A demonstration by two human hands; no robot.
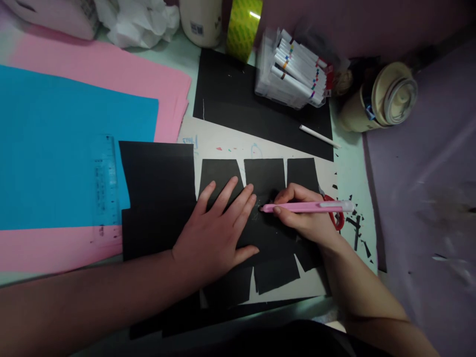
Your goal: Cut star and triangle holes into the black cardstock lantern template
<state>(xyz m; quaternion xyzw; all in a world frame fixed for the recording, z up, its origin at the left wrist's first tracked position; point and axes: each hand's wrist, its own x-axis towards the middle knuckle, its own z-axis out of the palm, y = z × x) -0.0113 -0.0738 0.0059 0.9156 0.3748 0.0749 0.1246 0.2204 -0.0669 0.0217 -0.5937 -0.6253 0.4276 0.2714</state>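
Note:
My left hand (213,238) lies flat with fingers spread on a black cut paper (223,171) that has flaps along its upper and lower edges. In my right hand (307,218) is a pink pen (297,207), its tip touching the black paper just right of my left fingers. Faint light marks show near the tip. Partly behind my right hand are red-handled scissors (339,220).
Blue paper (74,148), pink paper (111,64) and a clear ruler (106,188) lie left. Across the back stand yellow tape (243,29), a marker box (266,74) and stacked cups (353,111). Black scraps (357,233) are scattered right; a white stick (320,136) lies behind.

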